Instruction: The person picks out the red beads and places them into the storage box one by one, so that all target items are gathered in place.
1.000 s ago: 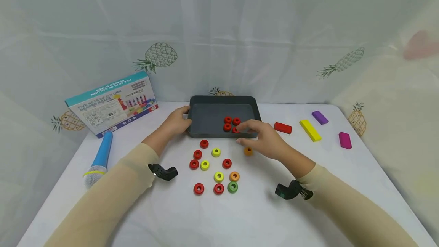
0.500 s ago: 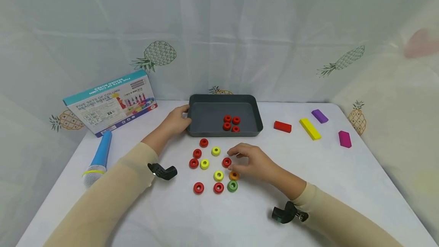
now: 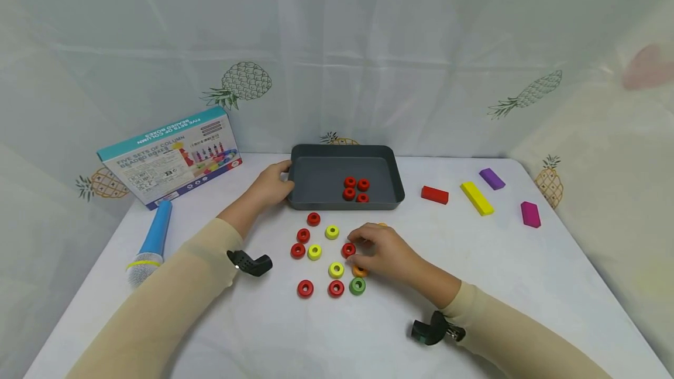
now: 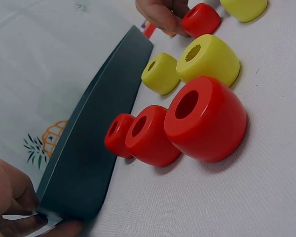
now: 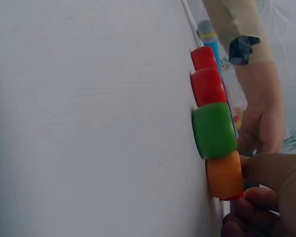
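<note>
My left hand (image 3: 270,185) grips the left end of a dark grey tray (image 3: 387,168), its fingers curled at the corner in the left wrist view. Four-sided and shallow, the tray has several red beads inside, right of its middle. My right hand (image 3: 387,253) pinches a red bead (image 3: 348,250) on the table between thumb and forefinger. Right beside that thumb sits an orange bead (image 3: 360,271), partly covered by the hand. A green bead (image 3: 357,286) stands just nearer. To the left lie several more red beads and yellow beads, such as one yellow bead (image 3: 336,270).
A printed cardboard box (image 3: 174,159) leans at the back left, with a blue toy microphone (image 3: 155,238) before it. On the right lie a red block (image 3: 434,195), a yellow block (image 3: 477,199), a purple block (image 3: 492,179) and a magenta block (image 3: 530,214). A pineapple-print curtain hangs behind.
My right hand has come from the tray's front right edge down toward me to the red bead, and its fingers have closed in on it. The left hand stays at the tray.
</note>
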A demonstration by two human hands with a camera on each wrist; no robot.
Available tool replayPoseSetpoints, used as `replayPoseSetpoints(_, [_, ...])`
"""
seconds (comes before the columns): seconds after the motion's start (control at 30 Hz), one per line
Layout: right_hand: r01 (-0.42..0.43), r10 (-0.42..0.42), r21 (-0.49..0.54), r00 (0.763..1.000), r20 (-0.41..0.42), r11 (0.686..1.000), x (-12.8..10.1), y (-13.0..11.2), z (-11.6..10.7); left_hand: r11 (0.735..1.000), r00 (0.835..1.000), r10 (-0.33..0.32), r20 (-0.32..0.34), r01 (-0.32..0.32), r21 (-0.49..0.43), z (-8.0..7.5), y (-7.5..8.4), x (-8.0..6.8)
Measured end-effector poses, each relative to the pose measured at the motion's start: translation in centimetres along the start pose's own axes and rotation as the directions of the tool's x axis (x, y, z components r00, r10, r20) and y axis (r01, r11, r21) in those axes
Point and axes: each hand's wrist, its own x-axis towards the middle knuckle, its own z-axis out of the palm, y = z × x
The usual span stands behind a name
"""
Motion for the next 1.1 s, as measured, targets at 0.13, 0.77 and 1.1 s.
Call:
replayPoseSetpoints(0.13, [-0.047, 0.047, -0.039, 0.999, 0.012, 0.998, 0.4, -0.4, 0.1, 1.0, 1.0, 0.005, -0.001, -0.005, -0.005, -0.1, 0.0, 0.0])
replayPoseSetpoints(0.77, [-0.071, 0.072, -0.066, 0.997, 0.02, 0.995, 0.8, -1.2, -0.4, 0.999, 1.0, 0.026, 0.013, -0.026, -0.023, 0.4, 0.0, 0.1])
replayPoseSetpoints(1.1, [-0.022, 0.018, -0.048, 0.997, -0.076, 0.999, 4.0, -2.0, -3.6, 1.0, 1.0, 0.025, -0.007, -0.025, -0.013, 0.1, -0.2, -0.2])
